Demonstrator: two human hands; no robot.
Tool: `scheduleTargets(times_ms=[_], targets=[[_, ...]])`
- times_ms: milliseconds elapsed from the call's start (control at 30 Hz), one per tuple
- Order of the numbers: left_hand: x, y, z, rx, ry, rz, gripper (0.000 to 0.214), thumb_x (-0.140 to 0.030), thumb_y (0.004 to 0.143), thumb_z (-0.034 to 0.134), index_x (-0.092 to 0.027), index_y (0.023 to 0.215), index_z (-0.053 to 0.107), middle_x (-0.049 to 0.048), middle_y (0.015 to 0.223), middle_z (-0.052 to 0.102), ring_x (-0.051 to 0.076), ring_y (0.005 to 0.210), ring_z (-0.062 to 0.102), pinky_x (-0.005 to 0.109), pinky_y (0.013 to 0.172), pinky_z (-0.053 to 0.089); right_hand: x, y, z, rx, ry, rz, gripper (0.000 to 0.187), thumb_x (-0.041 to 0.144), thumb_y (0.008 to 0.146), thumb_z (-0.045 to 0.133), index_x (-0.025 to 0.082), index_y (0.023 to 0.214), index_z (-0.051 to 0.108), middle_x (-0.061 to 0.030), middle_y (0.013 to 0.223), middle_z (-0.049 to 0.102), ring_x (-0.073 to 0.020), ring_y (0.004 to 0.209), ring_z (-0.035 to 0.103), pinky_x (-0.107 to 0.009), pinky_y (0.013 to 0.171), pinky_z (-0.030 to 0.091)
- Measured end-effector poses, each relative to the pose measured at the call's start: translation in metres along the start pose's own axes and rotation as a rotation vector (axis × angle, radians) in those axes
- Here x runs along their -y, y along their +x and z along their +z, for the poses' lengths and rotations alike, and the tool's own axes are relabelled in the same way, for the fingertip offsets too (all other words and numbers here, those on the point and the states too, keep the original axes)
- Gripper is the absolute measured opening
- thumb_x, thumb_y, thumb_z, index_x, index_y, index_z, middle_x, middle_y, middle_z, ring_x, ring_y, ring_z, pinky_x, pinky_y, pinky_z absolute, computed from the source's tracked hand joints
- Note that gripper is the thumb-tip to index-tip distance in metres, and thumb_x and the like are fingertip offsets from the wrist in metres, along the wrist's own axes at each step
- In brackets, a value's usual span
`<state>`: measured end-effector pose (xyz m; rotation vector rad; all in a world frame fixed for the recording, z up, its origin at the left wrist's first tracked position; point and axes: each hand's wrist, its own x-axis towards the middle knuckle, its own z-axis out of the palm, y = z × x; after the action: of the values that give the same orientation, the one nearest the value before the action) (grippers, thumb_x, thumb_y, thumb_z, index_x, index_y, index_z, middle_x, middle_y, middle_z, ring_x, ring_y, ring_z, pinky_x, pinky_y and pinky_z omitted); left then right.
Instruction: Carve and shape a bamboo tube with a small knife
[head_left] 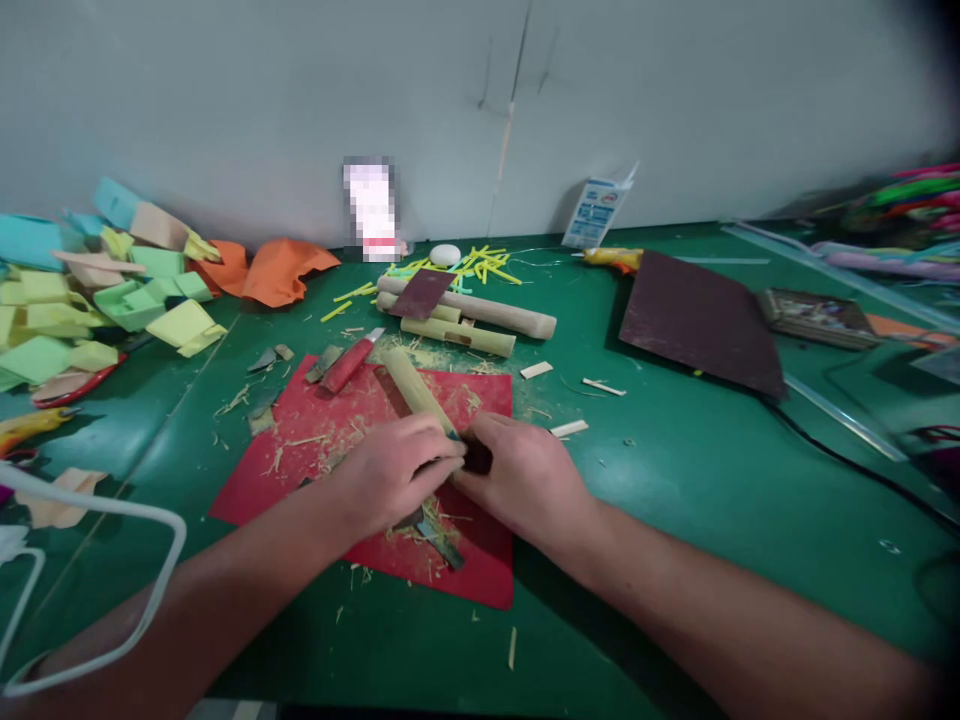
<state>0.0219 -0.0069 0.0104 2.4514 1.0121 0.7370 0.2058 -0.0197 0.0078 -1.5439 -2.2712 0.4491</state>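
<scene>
A pale bamboo tube (411, 382) slants over a red sheet (480, 560) strewn with shavings. At its near end my left hand (394, 465) is closed, thumb and fingers pinched together. My right hand (529, 485) is curled round the same end, its fingertips meeting the left ones. Something small and dark shows between the fingertips, too covered to name. A red-handled knife (351, 362) lies at the sheet's far left edge. Below my left hand a dark flat metal blade (441, 545) rests among the shavings.
Behind the sheet lie more bamboo tubes (495, 310) with a brown sandpaper piece (424, 293) on top. A larger brown sheet (694, 320) is at the right. Folded papers (161, 285) pile up left; a phone (371, 210) leans on the wall. A white wire frame (176, 540) crosses lower left.
</scene>
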Motion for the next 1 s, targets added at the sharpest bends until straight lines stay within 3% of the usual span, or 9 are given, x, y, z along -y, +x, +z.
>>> scheduleTargets(times_ms=[133,267,400,533,667,767,900,1000], targets=[[-0.0019,0.0005,0.0001,-0.050,0.012,-0.047,0.012,-0.019,0.092,0.056,-0.015,0.089,0.067,0.0037,0.083,0.065,0.014,0.079,0.062,0.026,0.071,0.048,-0.0007,0.0001,0.0001,-0.004,-0.005,0.009,0.021,0.035,0.078,0.059,0.020,0.066,0.050,0.0014,0.066,0.055,-0.0112,0.058,0.043,-0.026,0.052,0.023],[-0.0036,-0.0007,0.0012,0.008,-0.018,0.026,0.014,-0.020,0.093,0.054,-0.015,0.092,0.067,0.0043,0.084,0.064,0.014,0.079,0.062,0.025,0.070,0.049,-0.0010,-0.0004,-0.0001,0.014,0.007,-0.001,0.016,0.029,0.076,0.059,0.019,0.067,0.050,0.0015,0.066,0.055,-0.0112,0.059,0.044,-0.025,0.053,0.024],[-0.0022,-0.0021,0.0014,-0.072,-0.009,-0.048,0.012,-0.020,0.092,0.056,-0.016,0.092,0.067,0.0045,0.085,0.065,0.015,0.081,0.063,0.027,0.072,0.049,-0.0002,-0.0006,-0.0001,0.003,0.011,0.006,0.018,0.033,0.078,0.058,0.020,0.067,0.051,0.0013,0.067,0.055,-0.0112,0.059,0.043,-0.025,0.053,0.023],[-0.0014,-0.0021,0.0013,-0.001,-0.007,0.008,0.016,-0.022,0.094,0.052,-0.017,0.095,0.067,0.0043,0.085,0.064,0.015,0.080,0.062,0.027,0.071,0.050,0.0003,0.0002,0.0001,0.012,0.010,0.014,0.018,0.031,0.076,0.059,0.019,0.066,0.050,0.0018,0.065,0.054,-0.0109,0.058,0.041,-0.025,0.052,0.021],[0.0007,-0.0012,0.0009,-0.073,0.030,-0.047,0.014,-0.021,0.093,0.054,-0.016,0.092,0.067,0.0045,0.085,0.065,0.015,0.080,0.062,0.028,0.072,0.049,0.0001,0.0006,0.0001,0.015,0.005,0.022,0.019,0.034,0.077,0.058,0.020,0.068,0.051,0.0015,0.067,0.055,-0.0112,0.059,0.042,-0.025,0.052,0.021],[0.0007,-0.0011,0.0008,-0.007,0.005,-0.015,0.013,-0.021,0.093,0.054,-0.017,0.094,0.067,0.0038,0.086,0.065,0.014,0.081,0.062,0.026,0.071,0.049,-0.0002,0.0001,-0.0003,0.015,0.008,0.007,0.017,0.031,0.077,0.058,0.019,0.068,0.050,0.0016,0.067,0.054,-0.0111,0.059,0.043,-0.025,0.053,0.022],[-0.0010,-0.0008,0.0010,-0.087,0.042,-0.067,0.014,-0.021,0.093,0.054,-0.017,0.087,0.066,0.0031,0.082,0.063,0.014,0.078,0.061,0.026,0.070,0.048,0.0000,-0.0002,-0.0005,0.005,0.000,0.007,0.019,0.034,0.077,0.059,0.020,0.067,0.050,0.0016,0.066,0.055,-0.0113,0.059,0.042,-0.026,0.052,0.021],[-0.0025,-0.0008,0.0021,-0.034,0.034,-0.044,0.014,-0.021,0.093,0.053,-0.017,0.090,0.066,0.0037,0.085,0.064,0.014,0.081,0.062,0.027,0.071,0.049,0.0004,0.0001,-0.0002,0.007,0.003,0.002,0.016,0.031,0.076,0.060,0.020,0.067,0.050,0.0018,0.066,0.054,-0.0112,0.058,0.043,-0.026,0.052,0.023]])
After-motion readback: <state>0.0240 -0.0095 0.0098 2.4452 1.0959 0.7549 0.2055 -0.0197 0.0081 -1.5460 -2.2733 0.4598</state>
